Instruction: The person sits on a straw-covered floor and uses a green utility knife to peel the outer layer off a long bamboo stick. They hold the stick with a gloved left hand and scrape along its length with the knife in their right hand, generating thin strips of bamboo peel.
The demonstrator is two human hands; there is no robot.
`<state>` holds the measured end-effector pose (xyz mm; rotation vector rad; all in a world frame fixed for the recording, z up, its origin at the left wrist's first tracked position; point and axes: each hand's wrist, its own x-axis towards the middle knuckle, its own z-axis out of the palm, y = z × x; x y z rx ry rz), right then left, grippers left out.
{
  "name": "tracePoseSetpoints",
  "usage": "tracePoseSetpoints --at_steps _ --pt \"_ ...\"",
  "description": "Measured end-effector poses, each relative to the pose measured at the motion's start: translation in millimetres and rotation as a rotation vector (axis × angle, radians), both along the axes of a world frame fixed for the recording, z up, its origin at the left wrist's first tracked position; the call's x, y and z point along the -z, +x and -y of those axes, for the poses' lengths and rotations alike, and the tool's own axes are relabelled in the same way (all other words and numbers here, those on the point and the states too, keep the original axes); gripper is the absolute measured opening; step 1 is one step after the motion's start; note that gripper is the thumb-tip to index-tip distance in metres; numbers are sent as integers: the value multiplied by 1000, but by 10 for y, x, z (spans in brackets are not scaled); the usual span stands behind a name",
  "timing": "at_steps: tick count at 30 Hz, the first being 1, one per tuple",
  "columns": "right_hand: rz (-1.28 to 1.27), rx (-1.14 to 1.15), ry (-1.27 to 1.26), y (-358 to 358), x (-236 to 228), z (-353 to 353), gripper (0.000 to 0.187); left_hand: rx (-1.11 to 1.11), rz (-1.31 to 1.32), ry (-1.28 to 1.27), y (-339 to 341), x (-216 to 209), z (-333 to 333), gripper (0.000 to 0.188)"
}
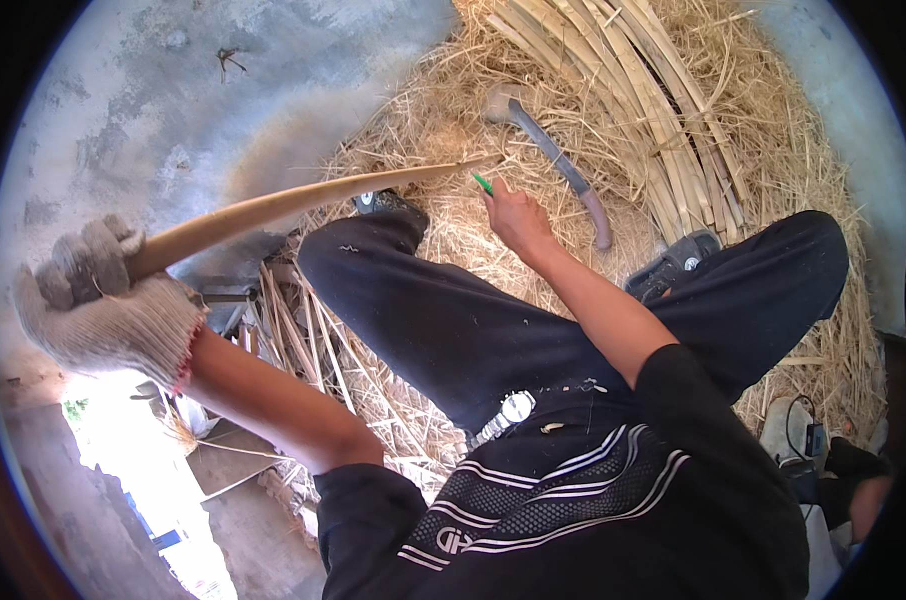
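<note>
My left hand (103, 305), in a pale grey knitted glove, is raised at the far left and closed round the thick end of a long bamboo strip (273, 207). The strip slants across to a narrow tip near my right hand (520, 222). Bare and closed, that hand grips a slim green tool (482, 183) with a pointed end; its exact kind cannot be made out. The green tool is close below the strip's tip. Just right of my right hand, a machete (563, 165) with a dark blade and brownish handle lies on the shavings.
A bundle of split bamboo strips (663, 110) lies at the upper right on a heap of straw-like shavings (443, 130). A silver wristwatch (518, 406) rests on my lap. More thin strips (293, 320) are beside my left knee. Another person's arm (866, 508) shows at the lower right.
</note>
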<state>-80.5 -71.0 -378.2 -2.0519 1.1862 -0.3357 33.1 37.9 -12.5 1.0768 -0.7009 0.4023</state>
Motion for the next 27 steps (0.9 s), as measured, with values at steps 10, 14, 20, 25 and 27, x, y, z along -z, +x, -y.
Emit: tracePoseSetpoints --at_steps 10,14,20,25,27 --pt "181 -25 51 236 -575 -293 33 -10 -31 -53 -56 -11 -18 38" --pt "12 30 -4 8 18 -9 37 103 -28 -12 0 -36 -65 39" --pt "43 -11 87 26 -209 9 41 55 -74 -46 -77 8 -44 38" --pt "143 1 68 31 -40 -99 45 142 -28 -22 -77 -19 -134 38" --pt "27 31 -51 -78 19 24 45 180 -27 -18 -73 -20 -156 39"
